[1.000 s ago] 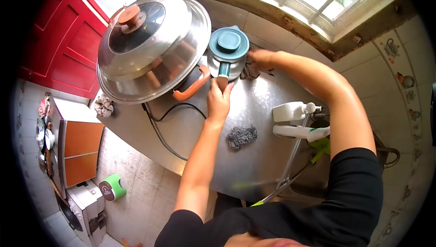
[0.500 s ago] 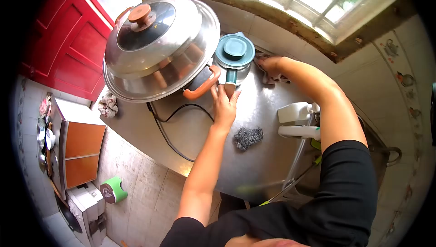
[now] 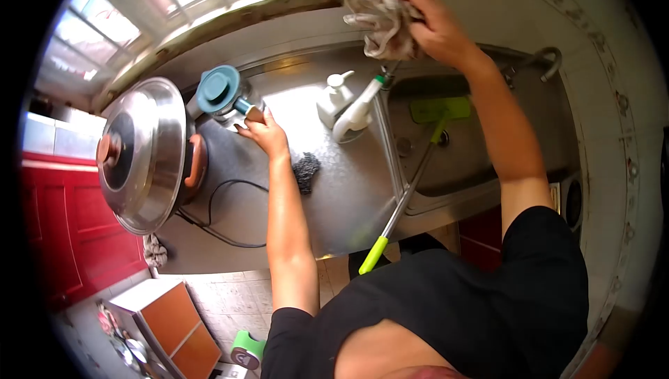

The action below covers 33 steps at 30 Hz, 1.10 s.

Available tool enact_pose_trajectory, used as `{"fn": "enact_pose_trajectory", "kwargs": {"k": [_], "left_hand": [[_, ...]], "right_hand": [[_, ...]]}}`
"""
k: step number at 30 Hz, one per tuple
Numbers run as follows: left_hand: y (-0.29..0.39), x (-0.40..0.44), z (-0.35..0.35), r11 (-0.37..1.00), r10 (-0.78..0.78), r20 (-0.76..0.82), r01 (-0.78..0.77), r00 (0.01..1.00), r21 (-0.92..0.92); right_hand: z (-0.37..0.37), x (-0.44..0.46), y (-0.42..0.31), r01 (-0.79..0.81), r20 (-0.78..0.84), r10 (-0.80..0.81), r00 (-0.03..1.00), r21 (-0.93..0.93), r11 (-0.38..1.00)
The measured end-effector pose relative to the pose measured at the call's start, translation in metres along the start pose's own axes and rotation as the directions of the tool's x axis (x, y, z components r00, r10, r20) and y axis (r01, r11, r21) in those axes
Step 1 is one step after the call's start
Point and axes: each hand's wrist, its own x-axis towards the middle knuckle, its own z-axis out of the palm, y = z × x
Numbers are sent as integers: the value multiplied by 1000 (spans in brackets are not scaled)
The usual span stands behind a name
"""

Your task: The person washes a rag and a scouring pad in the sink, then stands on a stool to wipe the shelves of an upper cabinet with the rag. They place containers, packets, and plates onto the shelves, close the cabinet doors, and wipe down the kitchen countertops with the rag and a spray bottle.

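My left hand [image 3: 266, 135] is closed on the handle of a clear jug [image 3: 244, 96] with a teal lid [image 3: 218, 88], which stands on the steel counter [image 3: 334, 215]. Bunched in my right hand [image 3: 439, 34] is a pale, stained cloth [image 3: 376, 13], raised above the counter's back edge near the sink. To the left of the jug sits a large electric pan with a domed steel lid [image 3: 143, 156] and a brown side handle [image 3: 196, 161]. A dark scouring pad [image 3: 305, 172] lies close to my left forearm.
A white pump bottle [image 3: 334, 102] and another white bottle [image 3: 354, 119] stand beside the sink [image 3: 488, 166]. A long-handled green tool [image 3: 376, 253] leans across the sink's edge. A black cord [image 3: 230, 242] curls over the counter. The faucet [image 3: 547, 62] is far right.
My right hand has lifted the cloth from beside the jug and carried it right, toward the sink. My left hand stays at the jug's handle. The view has swung right, showing the sink.
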Motion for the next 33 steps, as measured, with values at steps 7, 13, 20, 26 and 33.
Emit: {"fn": "enact_pose_trajectory", "kwargs": {"k": [7, 13, 20, 26, 33], "left_hand": [[-12, -9, 5, 995, -81, 141, 89, 987, -49], [15, -70, -57, 965, -179, 244, 121, 953, 234], [110, -188, -105, 922, -163, 261, 52, 951, 385], [146, -246, -129, 866, -338, 246, 199, 908, 459], [212, -266, -180, 921, -363, 283, 297, 888, 251]], "right_hand": [[-110, -213, 68, -651, 365, 545, 755, 522, 552], [-78, -389, 214, -887, 388, 813, 435, 27, 462], [-55, -444, 273, -351, 673, 632, 385, -526, 774], [-11, -317, 164, -520, 815, 88, 573, 279, 807], [231, -177, -19, 85, 485, -294, 823, 407, 909]]}}
